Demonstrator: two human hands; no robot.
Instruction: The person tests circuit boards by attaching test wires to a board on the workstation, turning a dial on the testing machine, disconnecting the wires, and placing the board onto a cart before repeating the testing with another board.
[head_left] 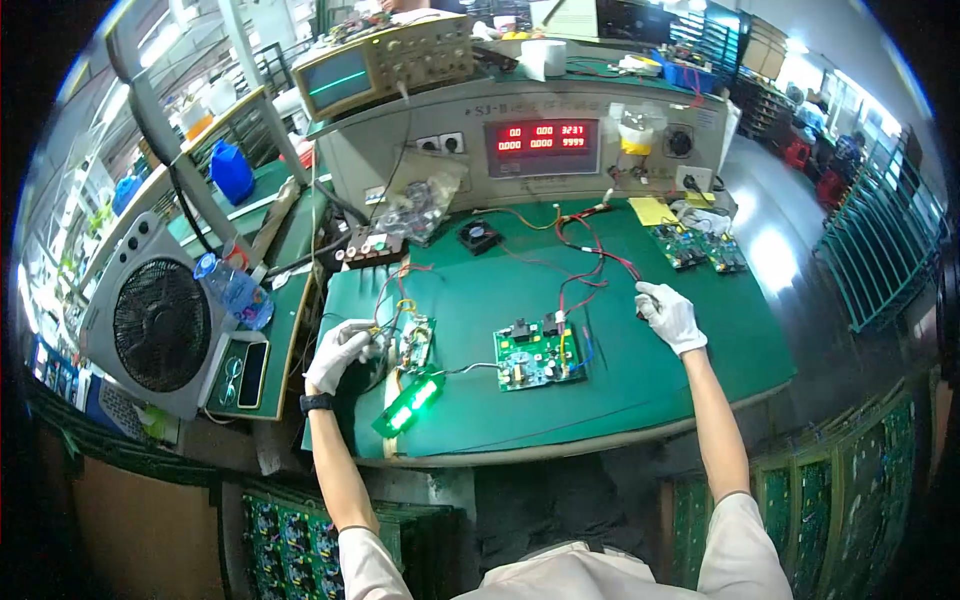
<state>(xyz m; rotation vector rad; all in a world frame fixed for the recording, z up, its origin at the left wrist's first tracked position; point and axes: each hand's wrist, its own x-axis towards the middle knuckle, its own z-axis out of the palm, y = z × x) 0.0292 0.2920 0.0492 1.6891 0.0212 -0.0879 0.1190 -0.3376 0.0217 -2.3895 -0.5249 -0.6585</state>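
Observation:
My left hand (343, 353), in a white glove, is at the left of the green mat (460, 300). Its fingers are bent together beside thin wires and a small circuit board (416, 343); what they pinch is hidden. Just below, a display board (409, 404) glows bright green. A larger green circuit board (540, 353) lies mid-mat, with yellow and blue wires on it. Over the mat's right side, my gloved right hand (668, 315) has curled fingers near the end of a red and black cable (612, 258). Something dark shows under those fingers, too small to name.
Behind the mat stands a test panel (600, 190) with red digits, an oscilloscope (385, 66) above it. A small black fan (478, 236) and two circuit boards (682, 246) lie toward the back. Left are a large fan (160, 315), a bottle (236, 290) and a phone (254, 374).

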